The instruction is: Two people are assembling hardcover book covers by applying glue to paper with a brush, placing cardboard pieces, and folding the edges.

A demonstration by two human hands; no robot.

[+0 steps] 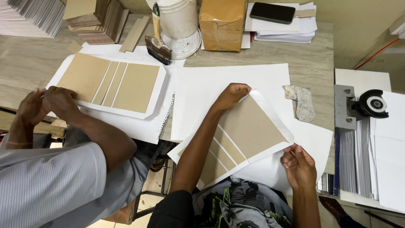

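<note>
In front of me lies a book cover blank (249, 128): brown cardboard panels and narrow strips stuck on a white sheet. My left hand (232, 95) presses the sheet's folded edge down at the far corner of the big panel. My right hand (298, 165) pinches the white flap at the near right corner. Both hands touch the same cover sheet. Under it lies a larger white paper (202, 88).
A co-worker's hands (48, 103) at my left work on a second cover blank (112, 84). Behind stand a white glue bucket (177, 19) with a brush (157, 44), a wrapped brown parcel (221, 23), cardboard stacks and a phone (272, 12). A rag (301, 101) and a metal machine (358, 107) sit at right.
</note>
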